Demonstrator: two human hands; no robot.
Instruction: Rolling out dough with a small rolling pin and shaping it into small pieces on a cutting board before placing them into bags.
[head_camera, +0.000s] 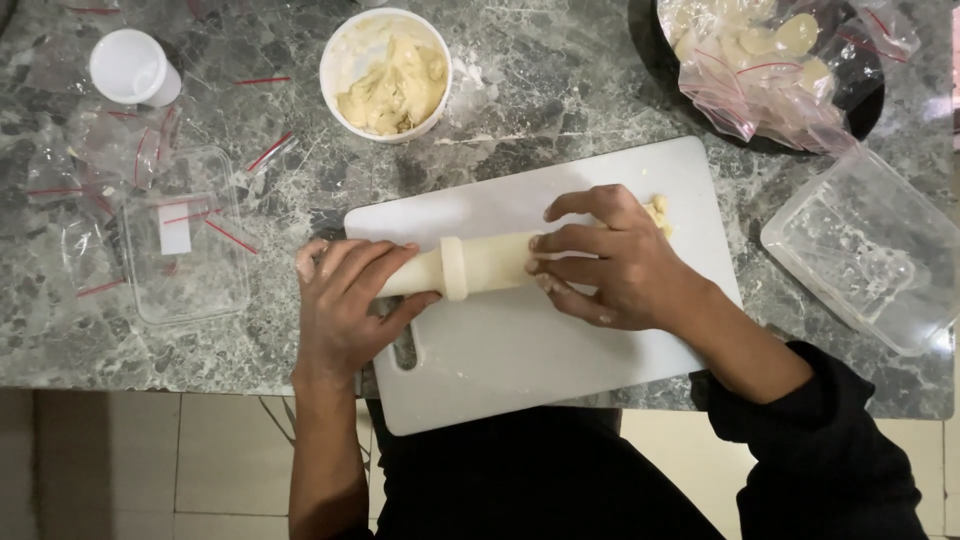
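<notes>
Roller (470, 266) lies across board (520, 350) centre, left hand (345, 300) wrapped round its left end, right hand (610, 265) gripping right end over dough (657, 212) near board's back-right edge.

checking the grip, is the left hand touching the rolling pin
Touching. The head view shows the left hand with its fingers wrapped over one end of the cream rolling pin, no gap between them.
</notes>
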